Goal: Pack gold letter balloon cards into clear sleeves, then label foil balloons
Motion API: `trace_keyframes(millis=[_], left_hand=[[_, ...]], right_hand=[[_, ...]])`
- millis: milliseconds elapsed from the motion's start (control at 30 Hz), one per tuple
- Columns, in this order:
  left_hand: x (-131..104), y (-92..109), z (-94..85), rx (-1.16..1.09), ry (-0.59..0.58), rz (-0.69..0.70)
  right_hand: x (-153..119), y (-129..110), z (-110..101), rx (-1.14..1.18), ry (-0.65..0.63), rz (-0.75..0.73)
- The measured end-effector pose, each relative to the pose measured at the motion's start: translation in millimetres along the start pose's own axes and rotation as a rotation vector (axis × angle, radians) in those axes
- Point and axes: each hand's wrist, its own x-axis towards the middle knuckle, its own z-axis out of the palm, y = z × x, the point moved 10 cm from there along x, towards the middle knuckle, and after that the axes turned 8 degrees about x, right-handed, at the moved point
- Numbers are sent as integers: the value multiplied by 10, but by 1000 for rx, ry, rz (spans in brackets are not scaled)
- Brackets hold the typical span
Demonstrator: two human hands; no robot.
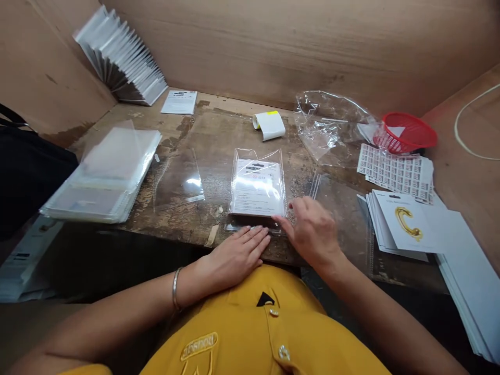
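A clear plastic sleeve with a white printed card (258, 190) inside lies at the middle of the wooden table. My left hand (239, 252) rests flat at the table's front edge, fingers stretched over the sleeve's near end. Beside the sleeve's lower right corner is my right hand (312, 226), its thumb reaching to that corner and its other fingers curled; whether it pinches anything is not clear. An empty clear sleeve (179, 179) lies left of the card, and more clear sleeves (344, 208) lie to the right.
Left stands a stack of clear sleeves (105, 177); behind it lean fanned packets (121, 57). A label roll (269, 125), crumpled plastic (332, 127), red basket (410, 133), sticker sheets (396, 169) and cards with a gold letter C (406, 221) lie behind and right.
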Motion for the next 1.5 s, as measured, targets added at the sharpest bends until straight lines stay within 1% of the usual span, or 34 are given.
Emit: trace_keyframes(millis=[33, 67, 100, 133, 167, 200, 267, 333, 400, 533, 633, 700, 767, 833, 933, 1000, 1067, 1133, 1200, 1300, 1367, 1433, 1500], left_hand=[[21, 3, 105, -5, -61, -45], [34, -14, 180, -7, -102, -87], [41, -35, 234, -6, -130, -115], [44, -55, 264, -4, -144, -132], [45, -73, 275, -1, -147, -142], [45, -87, 275, 1, -142, -146], [51, -99, 263, 9, -123, -143], [67, -107, 251, 14, -106, -139], [87, -132, 241, 5, -93, -150], [108, -143, 226, -28, -77, -137], [103, -153, 187, -2, -47, -141], [113, -168, 157, 2, -37, -147], [143, -195, 138, -32, -44, -155], [172, -262, 142, -67, -66, -203], [172, -374, 207, -85, -110, -312], [157, -393, 275, -90, -139, -344], [146, -378, 334, -93, -161, -340], [142, -361, 369, -90, -174, -328], [142, -353, 391, -96, -189, -320], [144, -364, 398, -107, -194, -334], [147, -378, 384, -103, -183, -351], [157, -384, 364, -97, -171, -356], [169, -383, 344, -98, -164, -355]], right_hand=[[15, -161, -96, -29, 62, -142], [27, -320, -133, -52, 87, -290], [43, -456, -111, -75, 74, -425], [73, -551, -44, -100, 34, -529], [122, -603, 54, -127, -26, -592], [189, -619, 160, -152, -92, -617], [338, -595, 325, -188, -189, -588], [452, -579, 394, -216, -218, -523], [496, -623, 403, -237, -205, -483], [498, -791, 486, -225, -215, -505], [621, -743, 556, -226, -194, -432], [683, -713, 572, -237, -164, -415], [680, -716, 572, -238, -152, -438], [621, -729, 549, -215, -152, -479], [481, -755, 451, -182, -117, -596], [440, -727, 372, -177, -71, -639], [505, -637, 306, -177, -22, -576], [629, -524, 268, -188, 16, -438], [714, -505, 287, -209, 19, -363], [761, -610, 377, -216, -28, -374], [783, -637, 405, -213, -58, -351], [782, -656, 407, -214, -91, -333], [751, -704, 365, -221, -89, -354]])
